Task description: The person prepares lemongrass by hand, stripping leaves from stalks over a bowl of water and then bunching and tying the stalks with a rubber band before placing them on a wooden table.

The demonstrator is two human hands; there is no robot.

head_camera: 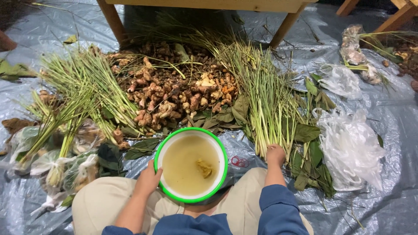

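A round white bowl with a green rim (163,144) sits between my knees, filled with cloudy yellowish water and one piece of root (204,167). My left hand (148,179) grips the bowl's left edge. My right hand (275,155) rests closed on the cut ends of a bundle of lemongrass stalks (261,95) lying to the right of the bowl. Behind the bowl lies a heap of brown and yellow ginger-like roots (174,93).
More lemongrass (82,95) lies at the left beside bagged bundles (65,167). Dark green leaves (307,132), crumpled white plastic bags (350,150) and red rubber bands (239,161) lie on the grey plastic sheet (392,109). Wooden table legs (112,19) stand behind.
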